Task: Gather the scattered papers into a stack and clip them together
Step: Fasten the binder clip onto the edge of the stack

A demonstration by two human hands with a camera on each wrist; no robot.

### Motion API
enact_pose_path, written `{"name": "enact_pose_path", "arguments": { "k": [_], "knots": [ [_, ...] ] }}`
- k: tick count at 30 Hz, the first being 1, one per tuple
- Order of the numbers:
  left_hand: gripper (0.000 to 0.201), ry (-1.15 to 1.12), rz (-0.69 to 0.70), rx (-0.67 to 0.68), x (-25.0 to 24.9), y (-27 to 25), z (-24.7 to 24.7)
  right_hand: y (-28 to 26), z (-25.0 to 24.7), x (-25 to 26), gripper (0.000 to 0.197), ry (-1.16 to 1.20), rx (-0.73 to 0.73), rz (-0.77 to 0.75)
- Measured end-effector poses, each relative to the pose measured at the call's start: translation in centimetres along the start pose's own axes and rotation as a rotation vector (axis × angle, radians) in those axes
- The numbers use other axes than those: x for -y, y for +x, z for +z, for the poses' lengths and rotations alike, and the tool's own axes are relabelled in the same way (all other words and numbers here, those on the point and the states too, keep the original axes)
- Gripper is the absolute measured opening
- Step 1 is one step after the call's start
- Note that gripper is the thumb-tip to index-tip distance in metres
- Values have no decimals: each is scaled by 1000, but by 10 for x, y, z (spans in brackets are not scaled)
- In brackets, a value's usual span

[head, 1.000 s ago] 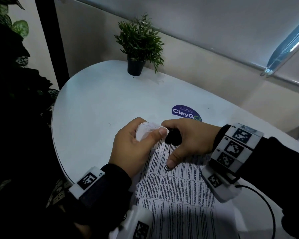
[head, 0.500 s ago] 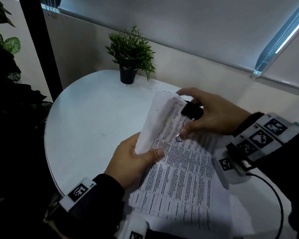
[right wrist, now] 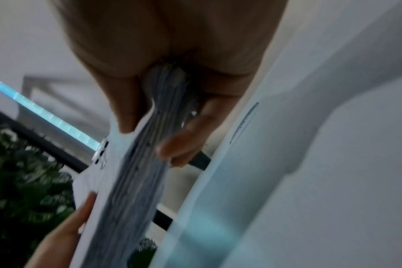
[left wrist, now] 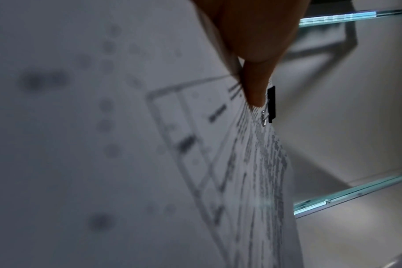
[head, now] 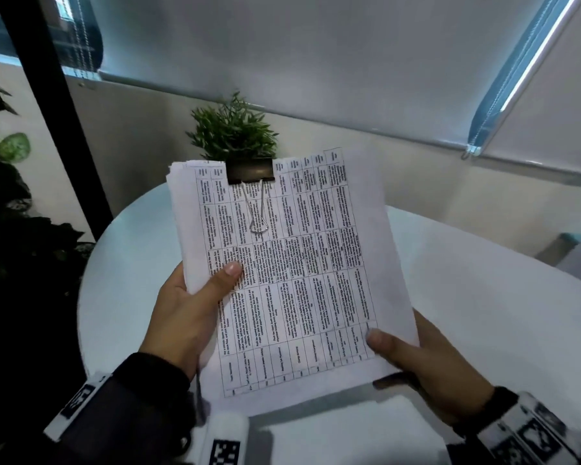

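A stack of printed papers [head: 292, 280] with a table of text is held up above the white table [head: 483, 297], tilted toward me. A black binder clip [head: 250, 171] grips the middle of its top edge, one wire handle folded down on the front sheet. My left hand [head: 188, 307] pinches the stack's left edge, thumb on the front. My right hand [head: 426, 367] pinches the lower right corner, thumb on the front and fingers behind. The left wrist view shows the papers [left wrist: 252, 163] edge-on with the clip [left wrist: 271, 103]. The right wrist view shows the sheet edges [right wrist: 145, 163] between thumb and fingers.
A small potted plant [head: 235, 132] stands at the table's far side, partly hidden behind the papers. Dark leafy plants [head: 10, 203] fill the left. A window blind [head: 316, 62] hangs behind the table, and a black post [head: 51, 105] stands at the back left.
The papers have been lifted off the table and held up facing me. My right hand left the clip and moved to the lower right corner; the left hand slid down the left edge.
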State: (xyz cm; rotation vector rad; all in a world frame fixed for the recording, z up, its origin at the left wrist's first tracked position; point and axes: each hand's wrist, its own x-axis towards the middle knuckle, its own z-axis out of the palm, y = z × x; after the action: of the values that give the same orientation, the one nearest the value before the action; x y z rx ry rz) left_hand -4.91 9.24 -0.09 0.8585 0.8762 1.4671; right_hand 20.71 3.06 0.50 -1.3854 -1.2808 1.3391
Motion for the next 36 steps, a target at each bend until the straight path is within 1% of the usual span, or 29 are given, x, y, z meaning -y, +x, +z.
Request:
{"name": "enact_pose_path", "arguments": {
  "k": [2, 5, 6, 7, 8, 9, 10, 11, 12, 14, 16, 18, 21, 23, 25, 28, 31, 32, 33, 35, 36],
  "knots": [
    [30, 70, 10, -23, -4, 3, -5, 3, 10, 3, 44, -2, -60, -50],
    [29, 77, -40, -63, -10, 13, -15, 14, 25, 7, 34, 82, -100, -112],
    [32, 62, -80, -65, -12, 16, -20, 20, 30, 9, 32, 110, -113, -118],
    [39, 63, -120, -73, -13, 19, -26, 26, 35, 12, 29, 138, -128, -118],
    [49, 90, -152, -83, -13, 21, -32, 33, 40, 14, 26, 165, -139, -114],
    [52, 160, -176, -96, -14, 21, -39, 42, 46, 16, 26, 195, -148, -108],
    [45, 257, -188, -107, -15, 18, -44, 51, 51, 19, 26, 231, -160, -102],
    [33, 351, -198, -106, -14, 15, -49, 61, 57, 22, 27, 272, -174, -93],
    [24, 406, -207, -102, -13, 13, -52, 72, 63, 25, 28, 307, -187, -76],
    [12, 423, -174, -125, -12, 12, -55, 90, 77, 30, 31, 348, -192, -32],
    [9, 416, -123, -212, -12, 19, -61, 104, 90, 28, 31, 333, -182, 6],
    [10, 428, -107, -289, -10, 24, -67, 111, 103, 20, 31, 250, -180, 19],
    [13, 484, -89, -360, -4, 33, -81, 117, 119, 7, 36, 156, -148, 46],
    [16, 559, -96, -407, -2, 39, -88, 117, 125, 6, 35, 106, -109, 121],
    [16, 669, -122, -430, -1, 42, -93, 116, 128, 8, 38, -22, -80, 219],
    [28, 795, -167, -379, 0, 42, -98, 109, 125, 14, 53, -266, -47, 294],
    [50, 1032, -174, -308, -14, 40, -96, 103, 118, 23, 61, -399, 2, 336],
    [54, 1130, -174, -304, -18, 40, -96, 101, 114, 25, 65, -469, 20, 340],
    [54, 1223, -169, -309, -22, 40, -94, 100, 110, 27, 70, -599, 33, 312],
    [45, 1375, -142, -287, -26, 37, -89, 99, 102, 26, 76, -923, 22, 173],
    [38, 1437, -130, -257, -27, 35, -86, 97, 100, 26, 72, -1023, 1, 92]
  ]
}}
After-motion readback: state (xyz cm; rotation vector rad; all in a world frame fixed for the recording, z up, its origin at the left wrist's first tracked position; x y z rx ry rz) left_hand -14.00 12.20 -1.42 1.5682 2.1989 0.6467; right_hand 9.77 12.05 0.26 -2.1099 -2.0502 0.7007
